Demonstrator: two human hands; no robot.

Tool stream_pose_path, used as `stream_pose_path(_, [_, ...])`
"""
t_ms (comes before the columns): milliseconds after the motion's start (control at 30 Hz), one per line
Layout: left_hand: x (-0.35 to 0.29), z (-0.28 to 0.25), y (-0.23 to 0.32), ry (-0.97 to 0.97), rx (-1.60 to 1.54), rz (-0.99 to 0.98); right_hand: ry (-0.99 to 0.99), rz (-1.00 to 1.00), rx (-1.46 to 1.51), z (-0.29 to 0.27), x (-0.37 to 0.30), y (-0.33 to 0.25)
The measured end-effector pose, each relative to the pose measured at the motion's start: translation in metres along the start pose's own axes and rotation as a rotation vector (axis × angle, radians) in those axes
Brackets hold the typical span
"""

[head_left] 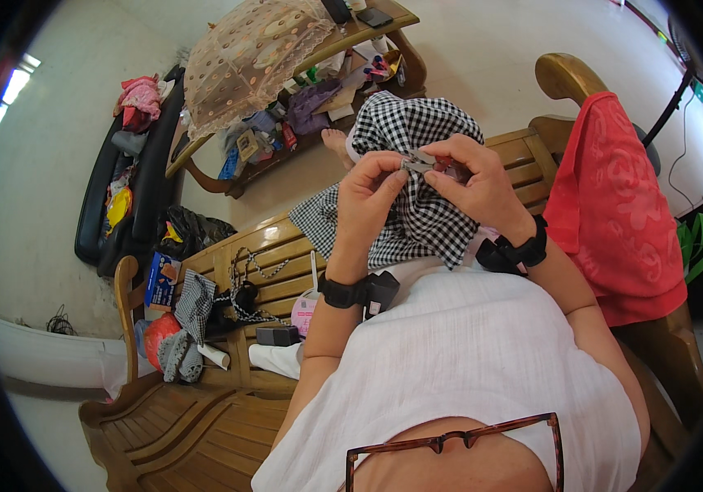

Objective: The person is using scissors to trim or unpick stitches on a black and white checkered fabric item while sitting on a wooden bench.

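Observation:
Above my lap, my left hand [372, 184] and my right hand [479, 180] are close together, both with thumb and fingers pinched. Between their fingertips is a small grey, metal-looking piece [419, 161], too small to name with certainty. Something reddish shows inside my right hand's curled fingers, mostly hidden. Black-and-white checked cloth [442, 215] drapes over my knees, directly under both hands. A separate finer-checked part [316, 220] spreads out to the left. Black straps with small boxes circle both wrists.
I sit on a slatted wooden bench [273, 234]. Left on it lie a checked cord [241, 271], a dark box [278, 335] and bundled cloths. A red towel [614, 221] hangs over the right armrest. Ahead stands a cluttered table with a lace cover [253, 53]; a black sofa [101, 197] is far left.

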State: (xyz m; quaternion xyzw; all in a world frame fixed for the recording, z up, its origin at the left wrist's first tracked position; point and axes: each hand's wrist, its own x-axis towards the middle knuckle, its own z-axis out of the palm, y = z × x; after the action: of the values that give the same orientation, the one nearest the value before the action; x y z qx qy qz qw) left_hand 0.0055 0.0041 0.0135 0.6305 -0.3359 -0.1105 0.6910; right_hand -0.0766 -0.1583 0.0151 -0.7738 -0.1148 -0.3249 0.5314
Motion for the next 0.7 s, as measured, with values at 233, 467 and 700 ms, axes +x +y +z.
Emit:
stream_pose_path(233, [0.001,0.003,0.001,0.012,0.012,-0.004,0.009,0.038,0.037,0.005,0.001,0.003])
stream_pose_path(467, [0.001,0.004,-0.013,-0.075,0.040,-0.029,0.014,0.044,0.113,0.011,0.000,0.010])
stream_pose_path(700, [0.005,0.007,-0.007,-0.078,0.029,-0.047,0.067,0.155,0.329,0.008,0.001,0.020])
